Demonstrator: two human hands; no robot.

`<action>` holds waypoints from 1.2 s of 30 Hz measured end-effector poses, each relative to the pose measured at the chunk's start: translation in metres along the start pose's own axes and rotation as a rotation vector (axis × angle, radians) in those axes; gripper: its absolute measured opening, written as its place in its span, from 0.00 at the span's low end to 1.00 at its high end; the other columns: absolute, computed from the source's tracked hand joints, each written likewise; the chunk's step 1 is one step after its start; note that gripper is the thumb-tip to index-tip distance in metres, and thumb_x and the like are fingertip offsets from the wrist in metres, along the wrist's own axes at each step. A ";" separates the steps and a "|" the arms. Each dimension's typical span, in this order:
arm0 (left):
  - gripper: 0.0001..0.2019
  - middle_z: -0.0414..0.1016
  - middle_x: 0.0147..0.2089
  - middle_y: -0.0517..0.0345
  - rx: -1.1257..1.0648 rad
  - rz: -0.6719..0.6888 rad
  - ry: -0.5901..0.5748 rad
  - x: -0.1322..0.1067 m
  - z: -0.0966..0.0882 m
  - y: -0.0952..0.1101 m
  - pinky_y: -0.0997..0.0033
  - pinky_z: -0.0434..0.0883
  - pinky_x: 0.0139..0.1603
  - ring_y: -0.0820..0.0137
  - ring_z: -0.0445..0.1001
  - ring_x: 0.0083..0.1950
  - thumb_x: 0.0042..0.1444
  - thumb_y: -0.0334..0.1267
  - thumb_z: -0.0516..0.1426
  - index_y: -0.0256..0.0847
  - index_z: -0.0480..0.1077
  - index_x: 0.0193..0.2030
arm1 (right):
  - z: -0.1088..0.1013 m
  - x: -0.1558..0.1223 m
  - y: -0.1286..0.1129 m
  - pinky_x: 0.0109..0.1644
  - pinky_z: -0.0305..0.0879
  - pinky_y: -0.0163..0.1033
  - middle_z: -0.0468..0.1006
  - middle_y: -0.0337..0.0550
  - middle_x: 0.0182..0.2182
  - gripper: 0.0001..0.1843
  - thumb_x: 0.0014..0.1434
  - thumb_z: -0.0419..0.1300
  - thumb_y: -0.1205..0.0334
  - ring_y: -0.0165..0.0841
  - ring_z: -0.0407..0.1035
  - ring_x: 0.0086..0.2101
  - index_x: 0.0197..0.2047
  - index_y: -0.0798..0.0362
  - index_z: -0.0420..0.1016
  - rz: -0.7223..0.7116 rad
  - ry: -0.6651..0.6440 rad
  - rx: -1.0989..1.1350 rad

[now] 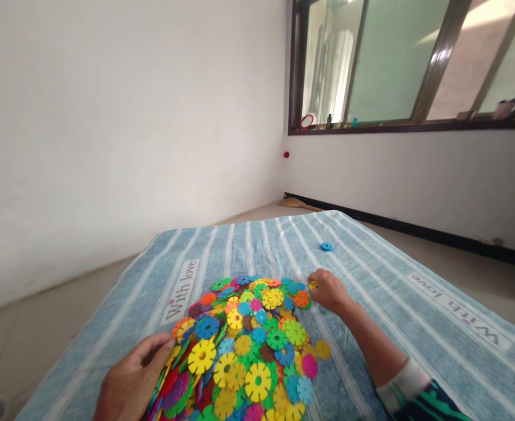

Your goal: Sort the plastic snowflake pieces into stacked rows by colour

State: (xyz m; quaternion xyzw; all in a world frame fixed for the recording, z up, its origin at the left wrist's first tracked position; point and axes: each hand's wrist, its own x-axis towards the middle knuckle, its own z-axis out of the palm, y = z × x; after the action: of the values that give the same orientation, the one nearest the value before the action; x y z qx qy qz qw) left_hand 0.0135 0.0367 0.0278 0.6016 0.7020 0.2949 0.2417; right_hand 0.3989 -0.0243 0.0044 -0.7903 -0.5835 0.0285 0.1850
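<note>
A heap of colourful slotted plastic discs (pixel 258 381), notched around the rim like flowers, is piled on the cloth in front of me. My right hand (pixel 328 289) is at the heap's far right edge, its fingertips pinched on a small yellow disc (pixel 313 285). Cupped against the heap's left side is my left hand (pixel 132 374), thumb and index finger touching the discs there; its other fingers are partly hidden. Farther off, beyond my right hand, a blue disc (pixel 326 247) lies alone on the cloth.
A blue cloth with white stripes (pixel 257 245) covers the raised surface. White walls (pixel 130 117) rise behind it. Small items and a red-rimmed mirror (pixel 307 121) stand on the window ledge at right. A straw broom (pixel 299 203) lies on the floor by the corner.
</note>
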 end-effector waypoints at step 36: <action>0.13 0.81 0.28 0.60 -0.043 0.162 0.086 -0.001 0.006 -0.006 0.73 0.72 0.32 0.64 0.78 0.31 0.40 0.49 0.57 0.45 0.76 0.27 | -0.014 -0.012 -0.010 0.50 0.62 0.41 0.77 0.47 0.44 0.17 0.51 0.59 0.70 0.40 0.69 0.47 0.46 0.53 0.76 -0.257 0.086 0.151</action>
State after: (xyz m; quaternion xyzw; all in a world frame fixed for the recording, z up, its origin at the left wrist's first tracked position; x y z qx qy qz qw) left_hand 0.0134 0.0361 0.0191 0.6377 0.6543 0.3541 0.1996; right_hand 0.3899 -0.0368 0.0183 -0.6936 -0.6674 0.0143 0.2707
